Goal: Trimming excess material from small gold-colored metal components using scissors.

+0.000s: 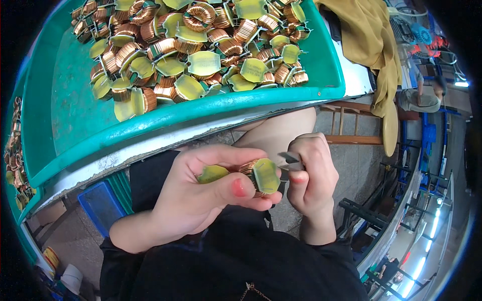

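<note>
Pinching a copper coil [260,176] before the counter [108,161]

Your left hand [201,188] pinches the coil between thumb and fingers, its yellow plate facing up, just off the counter's near edge; another yellow plate [212,173] shows against your palm. Your right hand [314,173] is curled tightly around a small metal tool [292,163], just beside the coil. Past that edge, a green tray [191,111] holds piled coils [203,62], mostly toward its far and right edges.

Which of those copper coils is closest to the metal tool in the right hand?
The rightmost coil in the left hand, beside the metal tool; coils in the green tray lie farther off.
</note>
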A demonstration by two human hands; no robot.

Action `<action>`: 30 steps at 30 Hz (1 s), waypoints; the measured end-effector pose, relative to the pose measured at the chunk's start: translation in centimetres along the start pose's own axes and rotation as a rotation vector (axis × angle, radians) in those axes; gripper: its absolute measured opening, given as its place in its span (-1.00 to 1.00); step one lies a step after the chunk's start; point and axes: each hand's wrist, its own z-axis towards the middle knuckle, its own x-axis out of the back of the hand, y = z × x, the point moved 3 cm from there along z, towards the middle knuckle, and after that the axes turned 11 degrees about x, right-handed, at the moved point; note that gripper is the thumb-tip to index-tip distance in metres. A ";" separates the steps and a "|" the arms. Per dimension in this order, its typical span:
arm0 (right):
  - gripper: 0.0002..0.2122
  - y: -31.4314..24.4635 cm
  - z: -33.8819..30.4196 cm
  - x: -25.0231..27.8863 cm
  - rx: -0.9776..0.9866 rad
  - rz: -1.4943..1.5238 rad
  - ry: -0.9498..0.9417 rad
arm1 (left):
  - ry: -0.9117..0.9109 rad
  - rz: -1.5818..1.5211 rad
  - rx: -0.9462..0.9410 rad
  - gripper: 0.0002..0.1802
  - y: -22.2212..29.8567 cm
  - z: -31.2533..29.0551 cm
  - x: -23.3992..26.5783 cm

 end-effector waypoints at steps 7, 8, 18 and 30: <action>-0.74 -0.2 0.2 -0.5 0.090 -0.013 -0.028 | 0.017 0.038 0.029 -0.61 0.0 0.1 0.1; -0.73 -0.2 0.3 -0.4 0.091 -0.003 -0.032 | 0.015 0.045 0.035 -0.62 0.0 0.0 0.1; -0.75 -0.1 0.1 0.0 0.115 0.011 -0.090 | 0.054 0.102 0.100 -0.63 0.2 0.1 -0.1; -0.77 -0.2 -0.3 0.0 0.010 -0.051 -0.156 | 0.302 0.569 -0.288 -0.55 -0.6 0.3 -0.3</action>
